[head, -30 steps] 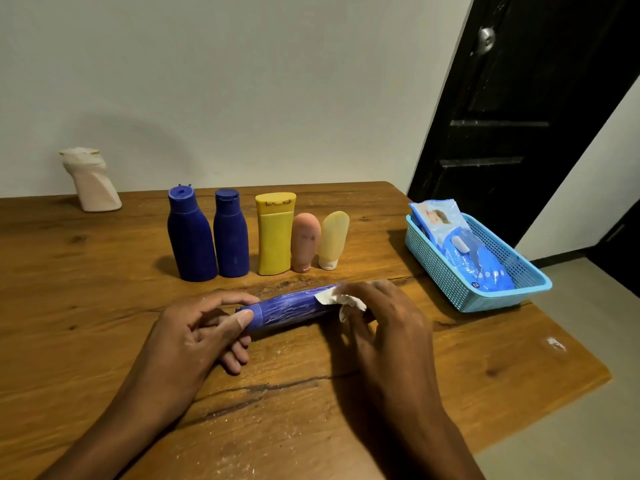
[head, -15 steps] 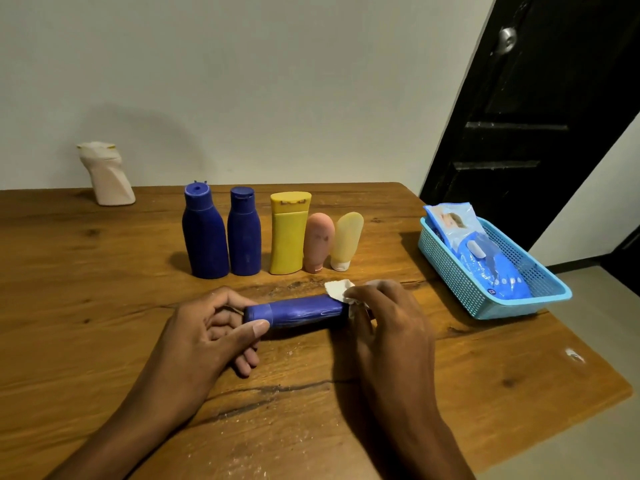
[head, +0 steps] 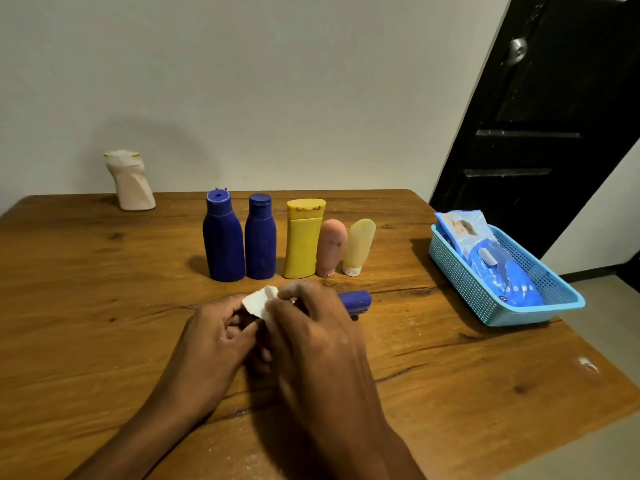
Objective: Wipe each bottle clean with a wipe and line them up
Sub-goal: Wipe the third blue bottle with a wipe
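Observation:
A blue tube bottle lies on its side on the wooden table, only its right end showing past my hands. My left hand grips the tube's left end. My right hand holds a white wipe against the tube near that end. Behind them a row stands upright: two dark blue bottles, a yellow bottle, a pink tube and a pale yellow tube.
A white bottle stands alone at the back left by the wall. A light blue basket at the right edge holds a blue wipes pack. A black door is beyond the table's right corner.
My right hand has slid the wipe left along the tube, from its right end to near my left hand. The tube's right end is now uncovered.

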